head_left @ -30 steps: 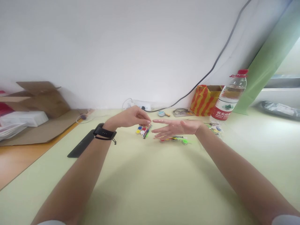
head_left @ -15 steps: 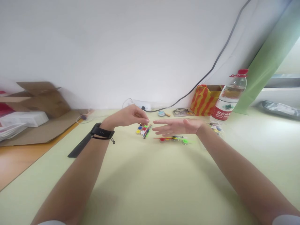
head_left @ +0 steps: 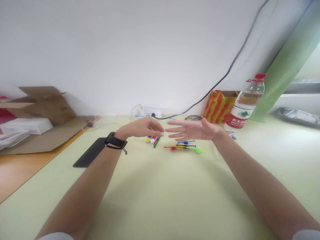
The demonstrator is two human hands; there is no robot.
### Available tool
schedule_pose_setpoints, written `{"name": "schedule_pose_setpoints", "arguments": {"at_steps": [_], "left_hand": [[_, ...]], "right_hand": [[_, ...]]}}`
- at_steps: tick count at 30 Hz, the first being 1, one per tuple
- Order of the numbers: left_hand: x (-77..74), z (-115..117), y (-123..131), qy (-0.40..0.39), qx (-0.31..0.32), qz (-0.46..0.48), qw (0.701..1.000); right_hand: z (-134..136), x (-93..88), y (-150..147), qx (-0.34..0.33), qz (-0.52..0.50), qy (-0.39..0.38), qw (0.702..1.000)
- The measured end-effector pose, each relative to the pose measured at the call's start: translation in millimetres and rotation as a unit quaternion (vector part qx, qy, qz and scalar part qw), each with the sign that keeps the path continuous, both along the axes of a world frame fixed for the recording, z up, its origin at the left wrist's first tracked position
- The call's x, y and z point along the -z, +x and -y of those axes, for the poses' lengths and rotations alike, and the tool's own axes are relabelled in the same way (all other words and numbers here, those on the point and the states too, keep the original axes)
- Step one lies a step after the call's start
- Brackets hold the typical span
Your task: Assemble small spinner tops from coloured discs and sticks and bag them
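My left hand, with a black watch on the wrist, hangs over the table with its fingers curled and the tips drawn together. Anything between those tips is too small to make out. Facing it, my right hand is open, palm showing, fingers stretched toward the left fingertips and holding nothing. Under the left hand lies a group of small coloured discs and thin coloured sticks, partly covered. Below the right hand are a red arrow piece on a round base, a blue arrow, a black arrow and a green disc.
A black phone-like slab lies left of my wrist. Behind on the right stand a water bottle and a red-and-yellow striped bag. Cardboard with white boxes sits at left. A power strip and black cable run along the wall.
My left hand has shifted right and slightly down. My right hand has risen a little and turned its palm more into view, with the thumb raised. The blue arrow beneath it now shows.
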State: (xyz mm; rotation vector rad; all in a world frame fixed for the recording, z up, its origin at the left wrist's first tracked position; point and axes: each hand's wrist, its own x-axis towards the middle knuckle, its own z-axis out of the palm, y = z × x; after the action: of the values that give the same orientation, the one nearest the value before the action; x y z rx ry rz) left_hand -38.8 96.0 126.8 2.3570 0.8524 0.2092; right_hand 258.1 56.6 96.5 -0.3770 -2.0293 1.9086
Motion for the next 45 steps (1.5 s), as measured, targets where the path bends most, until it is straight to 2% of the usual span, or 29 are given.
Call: {"name": "schedule_pose_setpoints", "arguments": {"at_steps": [4, 9, 18, 28, 33, 39, 45], "left_hand": [[2.0, -1.0, 0.4, 0.003, -0.006, 0.003, 1.000], [-0.3, -2.1, -4.9, -0.002, -0.010, -0.005, 1.000], [-0.8, 4.9, 2.1, 0.025, -0.031, 0.022, 0.999], [0.1, 1.2, 0.3, 0.014, 0.013, 0.023, 1.000], [0.2, 2.8, 2.3, 0.029, 0.005, 0.038, 0.999], [-0.2, 1.3, -0.2, 0.027, 0.027, 0.039, 0.999], [0.2, -0.2, -1.0, 0.022, 0.012, 0.033, 0.999]], "right_hand": [[-1.0, 3.3, -2.7, -0.030, -0.010, 0.014, 0.999], [-1.3, 4.2, -2.2, -0.028, -0.004, 0.009, 1.000], [-1.1, 3.4, -4.4, -0.025, -0.005, 0.006, 1.000], [-0.9, 4.6, -4.5, -0.014, 0.003, 0.014, 1.000], [-0.5, 5.2, -5.0, -0.026, -0.004, 0.024, 0.999], [-1.4, 6.4, -4.8, -0.034, -0.013, 0.029, 0.999], [0.4, 6.0, -5.3, -0.010, -0.003, 0.032, 0.999]]}}
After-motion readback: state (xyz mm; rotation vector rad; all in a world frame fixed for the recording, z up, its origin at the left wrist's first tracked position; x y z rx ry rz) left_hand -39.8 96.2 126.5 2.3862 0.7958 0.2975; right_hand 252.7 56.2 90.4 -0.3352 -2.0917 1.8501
